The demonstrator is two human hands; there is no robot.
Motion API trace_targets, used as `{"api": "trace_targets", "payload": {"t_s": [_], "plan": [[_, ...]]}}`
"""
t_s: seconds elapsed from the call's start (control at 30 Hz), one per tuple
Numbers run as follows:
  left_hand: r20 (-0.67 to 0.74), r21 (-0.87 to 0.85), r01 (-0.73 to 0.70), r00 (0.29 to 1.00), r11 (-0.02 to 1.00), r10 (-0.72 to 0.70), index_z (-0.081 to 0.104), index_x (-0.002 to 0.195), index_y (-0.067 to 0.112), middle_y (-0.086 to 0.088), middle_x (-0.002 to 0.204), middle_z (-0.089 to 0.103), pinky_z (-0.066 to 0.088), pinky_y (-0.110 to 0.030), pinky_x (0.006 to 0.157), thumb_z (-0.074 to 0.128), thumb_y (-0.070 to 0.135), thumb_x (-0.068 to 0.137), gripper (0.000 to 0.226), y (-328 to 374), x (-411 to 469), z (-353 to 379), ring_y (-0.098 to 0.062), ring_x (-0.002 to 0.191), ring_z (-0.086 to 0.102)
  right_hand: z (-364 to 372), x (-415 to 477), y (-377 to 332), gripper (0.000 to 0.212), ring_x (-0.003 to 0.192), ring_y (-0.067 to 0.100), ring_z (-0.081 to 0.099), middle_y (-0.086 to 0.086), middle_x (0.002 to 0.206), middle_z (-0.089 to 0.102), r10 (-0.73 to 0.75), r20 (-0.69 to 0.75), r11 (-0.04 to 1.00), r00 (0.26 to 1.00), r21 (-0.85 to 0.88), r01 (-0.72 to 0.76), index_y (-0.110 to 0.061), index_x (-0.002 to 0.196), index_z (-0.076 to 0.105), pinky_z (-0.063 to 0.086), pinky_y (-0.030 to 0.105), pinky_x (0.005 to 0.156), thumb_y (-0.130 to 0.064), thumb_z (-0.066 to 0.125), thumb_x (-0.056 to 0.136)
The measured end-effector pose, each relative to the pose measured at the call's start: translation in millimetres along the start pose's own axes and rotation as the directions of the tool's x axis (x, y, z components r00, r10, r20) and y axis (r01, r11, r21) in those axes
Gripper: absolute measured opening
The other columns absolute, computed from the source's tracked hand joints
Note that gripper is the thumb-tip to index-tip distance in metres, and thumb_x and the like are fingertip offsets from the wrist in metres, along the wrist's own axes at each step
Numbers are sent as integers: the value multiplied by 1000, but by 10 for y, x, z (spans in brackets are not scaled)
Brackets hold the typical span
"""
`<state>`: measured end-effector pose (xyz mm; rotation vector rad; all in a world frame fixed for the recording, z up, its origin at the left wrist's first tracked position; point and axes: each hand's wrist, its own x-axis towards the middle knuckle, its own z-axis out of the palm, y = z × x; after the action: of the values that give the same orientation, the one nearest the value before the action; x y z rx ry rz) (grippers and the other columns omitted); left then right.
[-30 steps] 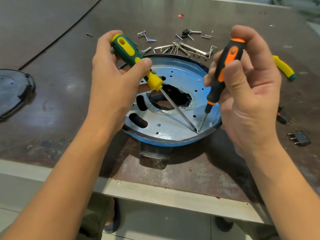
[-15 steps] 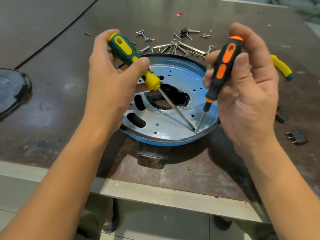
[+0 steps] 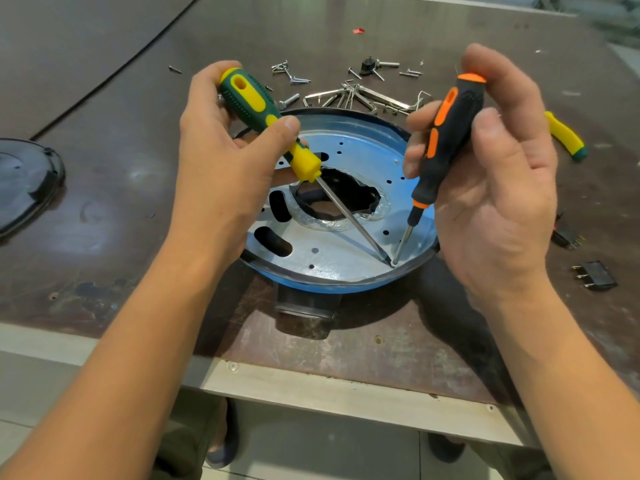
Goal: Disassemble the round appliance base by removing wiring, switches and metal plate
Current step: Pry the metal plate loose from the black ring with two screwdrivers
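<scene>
Light is bright, even and cool, falling from above and the far side. Soft glare patches sit on the brown table (image 3: 114,174); a bluish sheen lies across the metal plate (image 3: 339,258). Dark shadow pools on the near side of the round base (image 3: 311,289) and under the right hand (image 3: 495,188). The centre is sharp: the shafts of the green-and-yellow screwdriver (image 3: 256,109) and orange-and-black screwdriver (image 3: 446,133) are crisp. Wide-angle bending bows the table edge and stretches the forearms toward the lower corners. The far right corner is soft and smeared.

Black lid (image 3: 24,181), loose screws (image 3: 291,72), hex keys (image 3: 363,97), yellow-handled tool (image 3: 564,135), red scrap (image 3: 358,30)
</scene>
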<state>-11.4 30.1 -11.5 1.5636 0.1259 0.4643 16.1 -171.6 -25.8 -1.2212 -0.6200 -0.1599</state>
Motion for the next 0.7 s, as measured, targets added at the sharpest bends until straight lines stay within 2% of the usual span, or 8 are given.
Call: {"api": "trace_targets", "payload": {"t_s": [0.07,0.13,0.2,0.33,0.43,0.53,0.6,0.7], "plan": [[-3,1,1,1000,1000,-1,41,139,11,-25,130,48,64,-38,70,68,6,92,55,-1,1,-4,-22,91,73,47,9,-26,26,82,24,54,11,97,56,-12,-26,1000,1000,3,13,-12,128,50,47,38,71,-24,51,105],[-6,-4,1,1000,1000,-1,41,139,12,-25,130,49,64,-39,70,68,7,92,55,-2,2,-8,-24,93,72,65,21,-41,32,80,25,46,7,95,48,-16,-41,999,999,-29,14,-14,126,50,47,37,69,-25,61,97],[-6,3,0,1000,1000,0,41,139,12,-25,130,49,63,-40,72,69,8,91,55,-1,3,-6,-30,95,72,39,19,-26,27,86,27,44,9,97,47,11,-44,1000,999,-26,-12,-8,130,48,48,37,75,-11,52,103],[-3,-8,-5,1000,1000,5,40,139,10,-25,129,49,64,-37,70,67,4,92,55,1,0,6,-17,86,73,16,9,-23,33,95,27,57,16,106,57,17,-36,999,999,-28,-18,1,140,38,49,36,87,-2,31,108],[-2,-16,-1,1000,1000,1,39,140,9,-25,128,49,64,-37,70,66,3,93,55,5,-1,10,-14,84,73,60,0,-39,27,92,25,57,15,103,58,11,-45,1000,999,-16,-11,-6,133,43,49,38,86,-13,41,107],[-2,-16,0,1000,1000,0,39,140,9,-24,128,50,63,-37,70,66,3,93,54,9,-4,10,-15,85,74,79,9,-44,34,89,29,43,10,98,48,-7,-65,999,998,-47,4,-12,125,47,40,46,83,-21,60,95],[4,-17,-2,1000,1000,2,38,140,9,-25,128,49,63,-37,71,66,4,94,54,12,-5,8,-22,88,75,37,12,-20,31,90,31,42,9,97,49,6,-69,998,998,-57,-10,-9,128,47,39,46,86,-8,57,99],[6,-20,-4,1000,1000,5,38,140,9,-25,128,50,63,-37,70,66,4,93,54,11,-1,4,-24,88,75,-1,3,-12,33,90,29,56,18,111,57,16,-45,998,999,-54,-18,-3,138,40,48,39,89,0,39,106]]}}
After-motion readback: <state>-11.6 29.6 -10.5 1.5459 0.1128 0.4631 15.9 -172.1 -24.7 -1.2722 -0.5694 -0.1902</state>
